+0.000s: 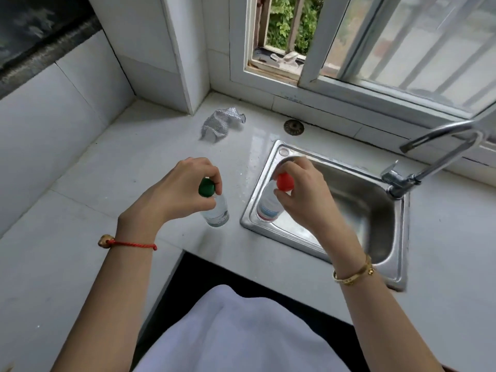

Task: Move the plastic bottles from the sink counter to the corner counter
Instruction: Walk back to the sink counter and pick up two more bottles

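Two clear plastic bottles are in view, each held near the cap. My left hand [178, 189] grips the green-capped bottle [218, 210], which is upright over the white counter [107, 170] just left of the sink. My right hand [303, 191] pinches the neck of the red-capped bottle [268, 208], which is upright above the sink's left rim. Whether either bottle rests on a surface I cannot tell.
A steel sink [397, 237] with a curved tap [434, 146] fills the right side. A crumpled silver scouring cloth [221, 124] and a round drain strainer [294, 127] lie near the back wall. The corner counter stretches left along the tiled wall. A window is behind the sink.
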